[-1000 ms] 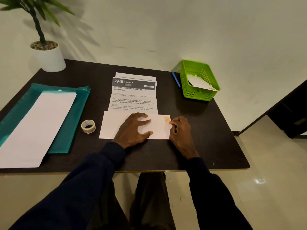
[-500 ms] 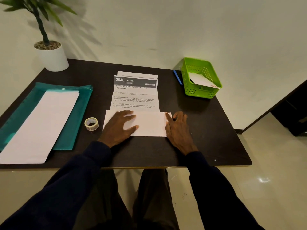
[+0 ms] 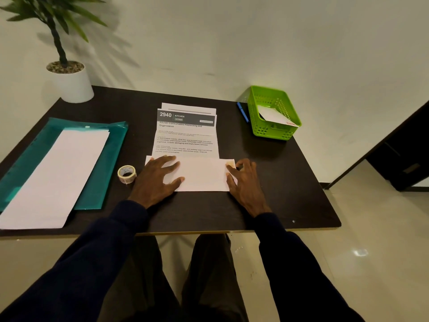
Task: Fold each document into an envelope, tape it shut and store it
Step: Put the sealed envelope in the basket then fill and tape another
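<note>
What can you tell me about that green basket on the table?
The green basket is a rectangular tray of bright lime plastic, its walls pierced by rows of little holes. It stands upright at the far right corner of the dark table. A white envelope with a reddish mark at one corner leans tilted inside it. A blue pen lies on the table just beside its left wall; whether they touch is unclear.

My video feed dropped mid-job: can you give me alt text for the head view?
The left hand and right hand rest flat on a white envelope on the dark table, with printed documents just behind it. A tape roll lies left, a green basket far right.
</note>
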